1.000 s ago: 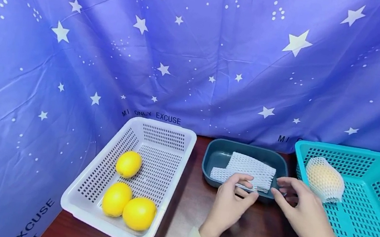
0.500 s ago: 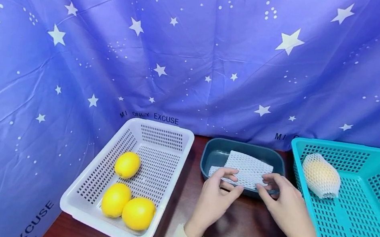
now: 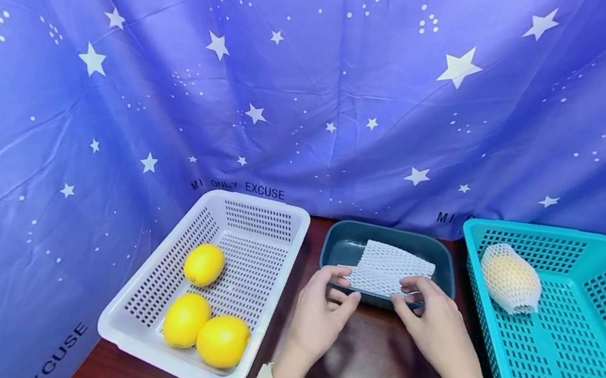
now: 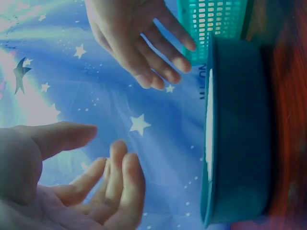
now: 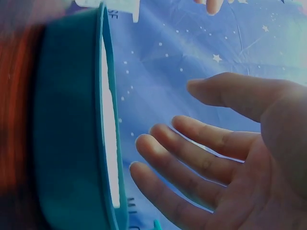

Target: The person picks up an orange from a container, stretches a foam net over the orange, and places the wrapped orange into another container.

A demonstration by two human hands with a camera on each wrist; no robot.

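My left hand (image 3: pixel 316 320) hovers near the front left of a dark teal tray (image 3: pixel 343 236), fingers loosely bent, nothing in its grasp. Across from it my right hand (image 3: pixel 435 324) hangs over the tray's front right, also holding nothing, thumb apart from the fingers. White foam net sleeves (image 3: pixel 396 270) lie flat and overlapping in the tray; the hands overlap their near edge in the head view. Both wrist views show the hands held above the tray's wall (image 4: pixel 242 129), with air between fingertips and rim. In the right wrist view the right fingers (image 5: pixel 177 158) are spread and relaxed.
To the left, a white perforated basket (image 3: pixel 113 317) holds three yellow lemon-like fruits (image 3: pixel 223 340). At the right, a turquoise basket (image 3: pixel 547 352) contains one fruit in a foam net (image 3: pixel 510 279). A blue star-printed curtain (image 3: pixel 317 88) hangs behind the brown table (image 3: pixel 359 365).
Both hands have shifted left, from the tray's right side to its front, staying empty. The head view has turned slightly. Fruits, sleeves and baskets stay in place.
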